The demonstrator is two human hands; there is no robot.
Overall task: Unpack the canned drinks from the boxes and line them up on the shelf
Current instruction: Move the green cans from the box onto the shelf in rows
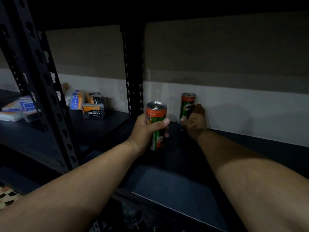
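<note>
A slim green and orange drink can [187, 104] stands upright at the back of the dark shelf [170, 185], close to the wall. My right hand [194, 122] reaches deep into the shelf and is wrapped around that can's lower half. A second can of the same kind [156, 113] is upright in my left hand [145, 131], held just above the shelf to the left and nearer to me. No boxes are in view.
A black perforated upright [133, 72] stands at the back just left of the cans; another [41, 81] rises at the front left. The neighbouring shelf on the left holds charcoal packets [92, 112] and blue and white packs [20, 108]. A shelf board hangs overhead.
</note>
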